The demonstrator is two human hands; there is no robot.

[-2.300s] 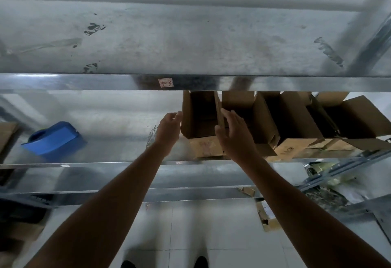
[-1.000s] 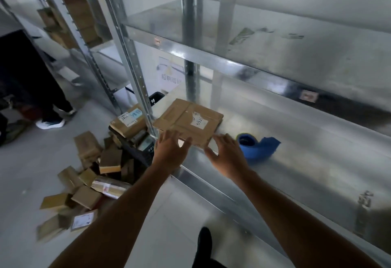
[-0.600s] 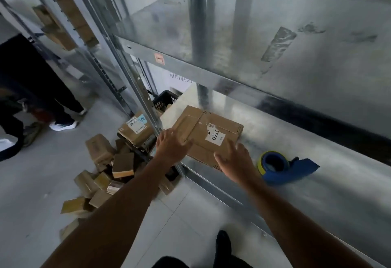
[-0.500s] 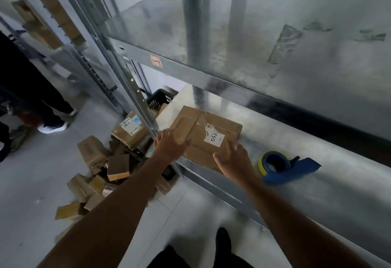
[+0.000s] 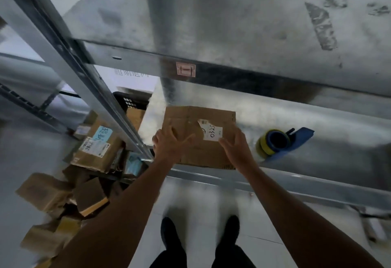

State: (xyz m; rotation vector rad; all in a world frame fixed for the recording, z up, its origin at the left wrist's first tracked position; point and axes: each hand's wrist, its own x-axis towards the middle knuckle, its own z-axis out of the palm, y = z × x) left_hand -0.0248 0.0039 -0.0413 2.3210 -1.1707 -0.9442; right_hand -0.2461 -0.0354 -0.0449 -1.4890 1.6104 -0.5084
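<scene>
Far to the left of the left grip, loose cartons [image 5: 48, 193] lie heaped on the floor [image 5: 25, 151]. A larger parcel [image 5: 97, 147] with a blue sticker sits nearer to that grip. A slanted upright post [image 5: 69, 60] of the rack runs between the parcel and the left grip, and a black crate [image 5: 131, 101] shows behind it.

The left grip [image 5: 169, 147] lies flat on the near left part of the cardboard box [image 5: 190, 119]. Its fingers are spread and straight and its thumb is splayed toward the right grip, so it is open and presses rather than clasps.

The box rests flat on the lower shelf [image 5: 317, 119], near its front edge, under both grips and stretching away beyond them. A white label [image 5: 211, 133] with handwritten digits sits between the grips, nearer the right one.

The right grip [image 5: 237, 151] is open too. Its fingers are laid on the box top and their tips touch the label's edge.

Right of the right grip, apart from the box, a blue tape dispenser [image 5: 281, 143] with a yellowish roll lies on the same shelf. Above both grips hangs the upper shelf [image 5: 232, 24]. Below them, two dark shoes [image 5: 169, 231] stand on the floor.
</scene>
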